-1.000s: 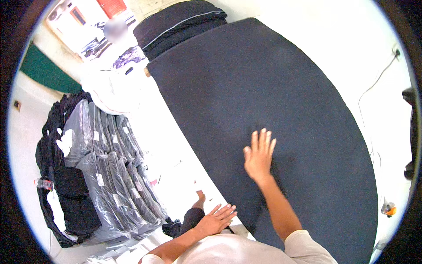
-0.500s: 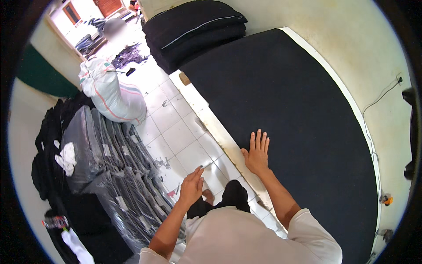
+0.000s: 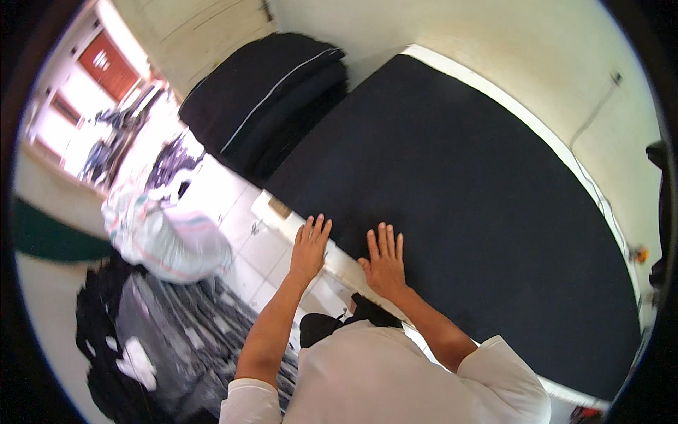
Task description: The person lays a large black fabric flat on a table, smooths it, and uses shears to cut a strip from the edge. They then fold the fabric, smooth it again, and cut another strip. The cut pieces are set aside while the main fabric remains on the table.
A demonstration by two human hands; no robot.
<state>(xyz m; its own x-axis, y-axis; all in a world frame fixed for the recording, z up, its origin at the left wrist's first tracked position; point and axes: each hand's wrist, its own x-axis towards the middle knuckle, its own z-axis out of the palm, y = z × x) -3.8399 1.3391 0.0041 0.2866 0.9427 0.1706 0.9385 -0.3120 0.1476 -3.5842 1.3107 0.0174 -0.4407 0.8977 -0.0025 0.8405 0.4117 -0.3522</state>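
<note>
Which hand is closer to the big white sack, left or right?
Left. The left hand is at the table's edge, to the right of the white sack. The right hand is farther right, over the black cloth.

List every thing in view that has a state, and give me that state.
Left hand: open, at the table's edge; contact unclear.
Right hand: open, palm down on the black fabric.
Black fabric: spread flat across the table.
Black fabric pile: folded, stacked.
White sack: filled, bulging.
Dark bundles: stacked, left.
Red-brown door: appears shut.
</note>
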